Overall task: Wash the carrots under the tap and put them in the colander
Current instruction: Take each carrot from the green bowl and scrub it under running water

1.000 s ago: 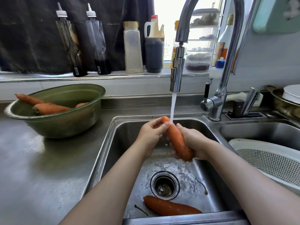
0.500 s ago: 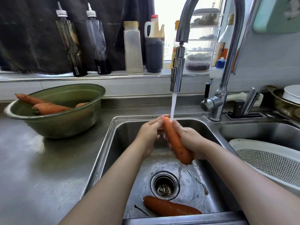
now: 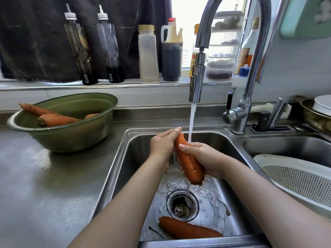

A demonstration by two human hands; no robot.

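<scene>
Both hands are clamped on one wet orange carrot (image 3: pixel 189 163). The left hand (image 3: pixel 162 145) curls round its upper end and the right hand (image 3: pixel 206 158) wraps its middle. The thin stream of water (image 3: pixel 191 120) from the chrome gooseneck tap (image 3: pixel 197 83) lands just above the right hand. This looks like mid-rinse, early in the job I'd say.

Below the hands a second orange carrot (image 3: pixel 188 230) lies on the floor of the steel sink basin (image 3: pixel 136 167) (rinsed or not, I can't tell). Well out past the left hand, at least three more carrots (image 3: pixel 57 119) sit in the round olive-green metal bowl (image 3: pixel 71 140). The white perforated plastic colander (image 3: pixel 295 179), beyond the right forearm, shows no carrot in the part I can see.
</scene>
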